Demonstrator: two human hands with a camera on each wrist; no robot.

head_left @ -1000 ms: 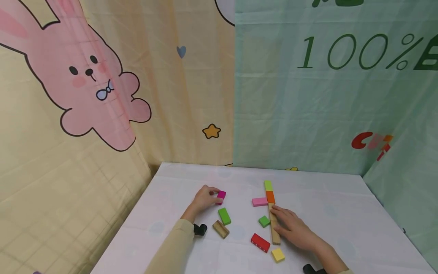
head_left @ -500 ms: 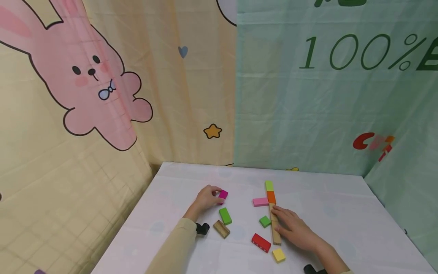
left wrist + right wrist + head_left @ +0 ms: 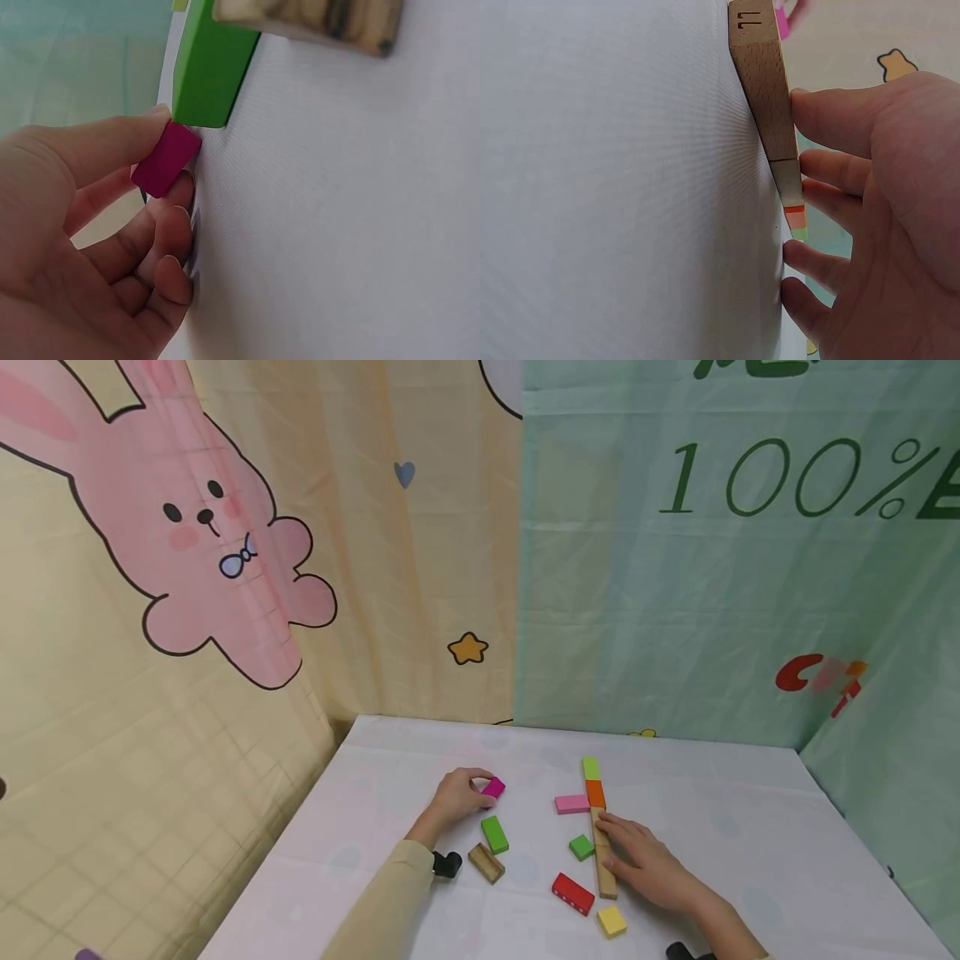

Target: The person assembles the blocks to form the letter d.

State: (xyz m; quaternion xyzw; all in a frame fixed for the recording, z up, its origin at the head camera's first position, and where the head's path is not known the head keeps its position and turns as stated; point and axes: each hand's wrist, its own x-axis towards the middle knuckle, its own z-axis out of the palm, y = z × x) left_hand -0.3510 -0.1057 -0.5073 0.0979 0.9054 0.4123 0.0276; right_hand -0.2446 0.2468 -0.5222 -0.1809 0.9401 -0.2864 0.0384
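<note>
While the left hand (image 3: 453, 797) pinches the magenta block (image 3: 494, 787) between thumb and fingers, the block lies left of the row of blocks (image 3: 602, 847), well apart from it; partly covered, its long axis is hard to tell. Between them, the pink block (image 3: 572, 804) lies crosswise, its right end at the row. The row's long axis runs away from the person, and the right hand (image 3: 648, 864), nearer it, rests thumb and spread fingers along the row's right side.

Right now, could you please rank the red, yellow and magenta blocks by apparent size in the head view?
1. Red block
2. Yellow block
3. Magenta block, visible part only; the left hand partly covers it.
</note>
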